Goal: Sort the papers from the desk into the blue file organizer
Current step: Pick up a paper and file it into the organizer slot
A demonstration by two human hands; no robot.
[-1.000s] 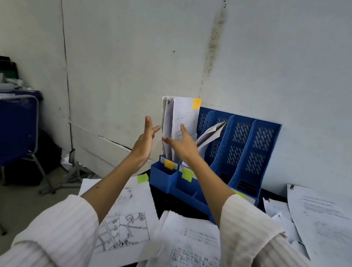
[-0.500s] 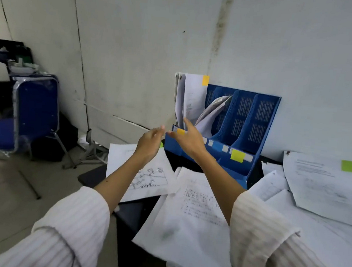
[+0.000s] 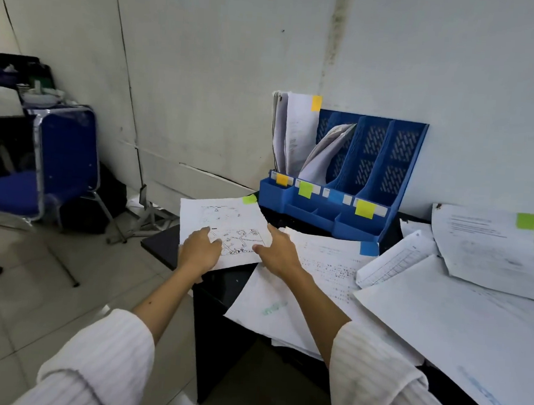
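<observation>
Our left hand (image 3: 199,248) and right hand (image 3: 276,251) lie open, fingers flat on the drawing sheet (image 3: 222,222) at the desk (image 3: 220,291) corner before the organizer (image 3: 338,214). Light, floppy, overhanging: we'd pinch both side edges.

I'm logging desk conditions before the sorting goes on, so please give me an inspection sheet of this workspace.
Surface: black desk, mostly covered by paper.
Job's things: blue file organizer against the wall, two leftmost slots holding papers; drawing sheet with a green tag at the desk's left corner.
Clutter: loose papers overlapping across the desk.
Hands: left hand and right hand rest on the drawing sheet's near edge; grip unclear.
Cables: nothing seen.
Surroundings: blue chair at left, stained white wall.
</observation>
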